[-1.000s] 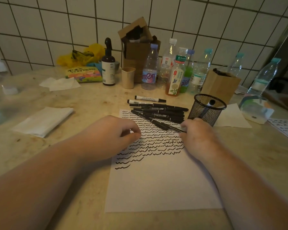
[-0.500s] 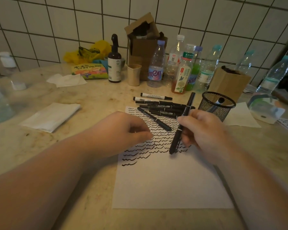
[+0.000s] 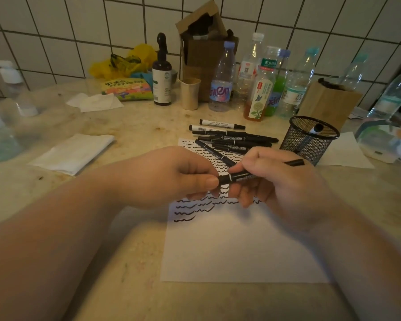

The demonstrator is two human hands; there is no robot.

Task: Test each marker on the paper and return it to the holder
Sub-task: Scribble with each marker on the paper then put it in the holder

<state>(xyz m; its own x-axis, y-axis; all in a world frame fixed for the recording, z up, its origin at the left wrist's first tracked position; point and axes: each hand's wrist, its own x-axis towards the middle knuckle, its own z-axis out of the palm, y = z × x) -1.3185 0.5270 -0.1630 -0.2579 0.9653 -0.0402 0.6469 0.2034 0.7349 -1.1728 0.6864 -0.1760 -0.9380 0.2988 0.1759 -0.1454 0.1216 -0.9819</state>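
Observation:
A black marker (image 3: 237,176) lies level above the white paper (image 3: 236,246), held at both ends. My right hand (image 3: 280,181) grips its barrel, and its far end sticks out past my knuckles. My left hand (image 3: 171,177) pinches the cap end between thumb and fingers. The upper half of the paper carries rows of black wavy lines. Several black markers (image 3: 232,137) lie in a loose pile at the paper's top edge. The black mesh holder (image 3: 310,140) stands at the right of the pile with one marker inside.
Several plastic bottles (image 3: 259,89), a dark spray bottle (image 3: 162,72), a paper cup (image 3: 189,93) and cardboard boxes (image 3: 204,49) line the tiled wall. A folded tissue (image 3: 74,154) lies at the left. A plastic container (image 3: 382,140) sits at the right.
My right hand lifted one marker from the pile and turned it level over the paper. My left hand rose off the paper and closed on the marker's cap end.

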